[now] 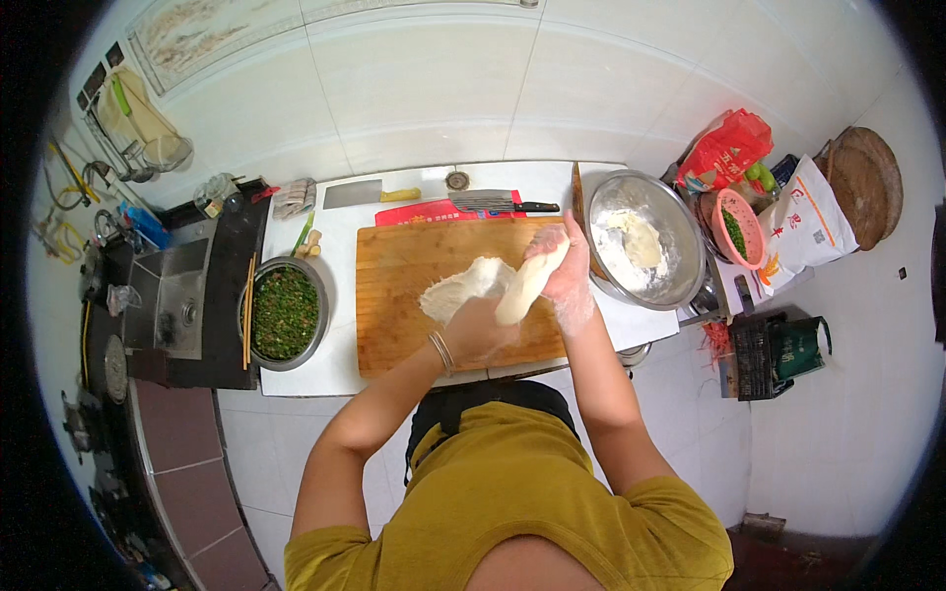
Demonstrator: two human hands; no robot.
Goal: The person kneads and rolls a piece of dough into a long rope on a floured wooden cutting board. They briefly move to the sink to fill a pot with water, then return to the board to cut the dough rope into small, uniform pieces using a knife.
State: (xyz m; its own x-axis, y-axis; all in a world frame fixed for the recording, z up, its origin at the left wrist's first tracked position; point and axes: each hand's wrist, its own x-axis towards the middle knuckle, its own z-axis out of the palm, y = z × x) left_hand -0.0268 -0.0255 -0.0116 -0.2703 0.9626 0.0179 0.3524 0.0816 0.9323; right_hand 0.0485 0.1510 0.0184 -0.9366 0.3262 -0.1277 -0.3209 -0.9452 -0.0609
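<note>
My right hand [572,274], dusted white, grips a thick, long piece of pale dough [533,281] over the right part of the wooden board [394,264]. The dough slants down toward the left. By its lower end is my left hand [483,327], smeared by motion, with bracelets on the wrist; its fingers are hidden or blurred, so I cannot tell their pose. Beside that hand, a patch of flour [463,284] is spread on the board. To the right stands a large steel bowl [687,241] with more dough [642,242] and loose flour in it.
Behind the board lie a cleaver [355,193] and a black-handled knife [493,203]. At left, chopsticks [248,305] rest on a bowl of chopped green filling [284,313], near the sink [182,295]. A pink basket of greens [739,229] and a white sack [813,222] stand at right.
</note>
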